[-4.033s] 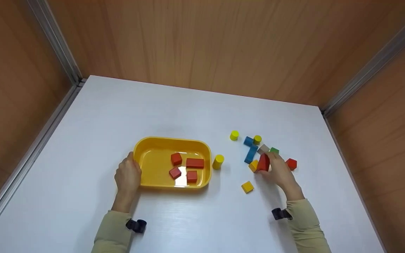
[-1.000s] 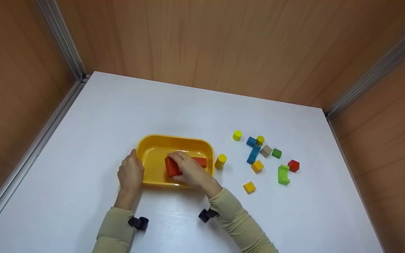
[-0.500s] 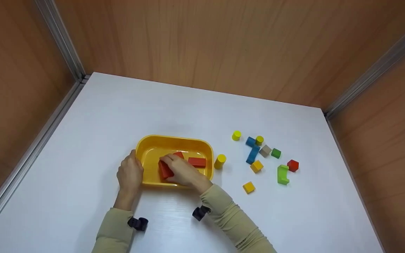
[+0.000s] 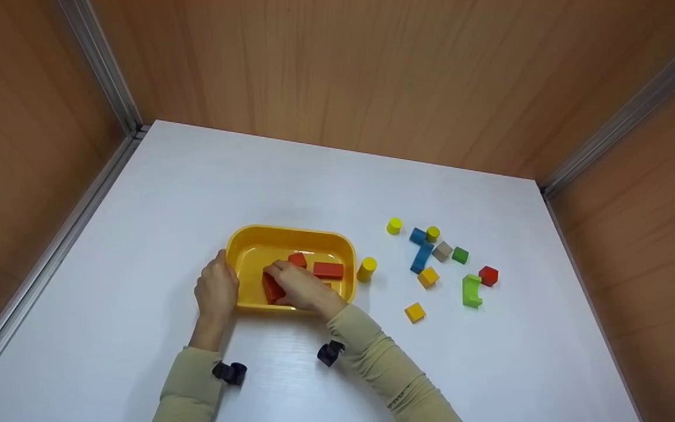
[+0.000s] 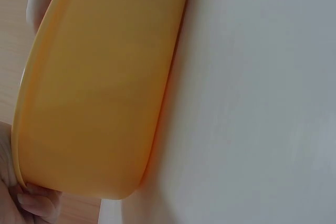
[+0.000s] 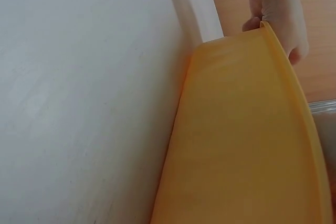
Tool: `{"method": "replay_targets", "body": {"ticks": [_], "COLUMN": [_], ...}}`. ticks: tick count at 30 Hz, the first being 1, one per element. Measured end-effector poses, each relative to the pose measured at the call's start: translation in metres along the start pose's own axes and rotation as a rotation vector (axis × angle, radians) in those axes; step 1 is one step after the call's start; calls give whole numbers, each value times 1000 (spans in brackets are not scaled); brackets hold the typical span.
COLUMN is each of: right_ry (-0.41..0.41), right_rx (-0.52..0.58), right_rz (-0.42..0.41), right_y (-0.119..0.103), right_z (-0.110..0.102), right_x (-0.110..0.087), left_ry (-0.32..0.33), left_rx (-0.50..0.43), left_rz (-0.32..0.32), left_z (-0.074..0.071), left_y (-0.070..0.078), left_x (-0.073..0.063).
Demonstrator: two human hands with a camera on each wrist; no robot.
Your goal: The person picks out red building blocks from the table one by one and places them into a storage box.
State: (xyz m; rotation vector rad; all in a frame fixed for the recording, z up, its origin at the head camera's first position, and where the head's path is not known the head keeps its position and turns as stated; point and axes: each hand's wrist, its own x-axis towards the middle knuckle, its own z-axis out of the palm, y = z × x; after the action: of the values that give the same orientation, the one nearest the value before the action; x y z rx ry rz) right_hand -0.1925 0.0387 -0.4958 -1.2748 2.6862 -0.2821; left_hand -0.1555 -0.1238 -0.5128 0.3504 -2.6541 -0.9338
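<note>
My left hand (image 4: 216, 287) grips the left end of a yellow tray (image 4: 264, 246). In the left wrist view its fingers (image 5: 39, 203) curl under the tray's rim. Inside the tray, toward its front left, my right hand (image 4: 299, 286) holds a red block (image 4: 272, 289) between thumb and fingers. Behind that hand lie a red cube (image 4: 297, 259) and a red rectangular block (image 4: 328, 270). The right hand covers part of the tray floor and whatever lies there. Only the tray's outer wall (image 6: 241, 124) and the left hand show clearly in the right wrist view.
Just right of the tray stands a yellow cylinder (image 4: 367, 269). Farther right are yellow cubes (image 4: 428, 277), a blue block (image 4: 422, 258), a grey-brown cube (image 4: 442, 251), a green block (image 4: 460, 255), a light green notched block (image 4: 471, 291) and a red block (image 4: 488, 276).
My right hand has carried the red block from the scattered blocks on the right into the tray, then slid slightly left and forward of the cube. The left hand keeps its grip.
</note>
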Motion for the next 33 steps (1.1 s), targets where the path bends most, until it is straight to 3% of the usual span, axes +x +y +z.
{"method": "replay_targets", "body": {"ticks": [7, 19, 26, 33], "right_ry": [11, -10, -34, 15], "right_rx": [-120, -92, -85, -51], "right_rz": [-40, -39, -10, -25], "right_y": [1, -1, -1, 2], "right_z": [6, 4, 1, -4], "right_x": [4, 6, 2, -9], "left_ry": [-9, -21, -9, 4], "left_rx": [-17, -3, -1, -6], "left_rz": [17, -16, -2, 5], "left_z": [-1, -2, -1, 0], "left_y": [1, 2, 2, 2], "left_x": [1, 1, 1, 1]}}
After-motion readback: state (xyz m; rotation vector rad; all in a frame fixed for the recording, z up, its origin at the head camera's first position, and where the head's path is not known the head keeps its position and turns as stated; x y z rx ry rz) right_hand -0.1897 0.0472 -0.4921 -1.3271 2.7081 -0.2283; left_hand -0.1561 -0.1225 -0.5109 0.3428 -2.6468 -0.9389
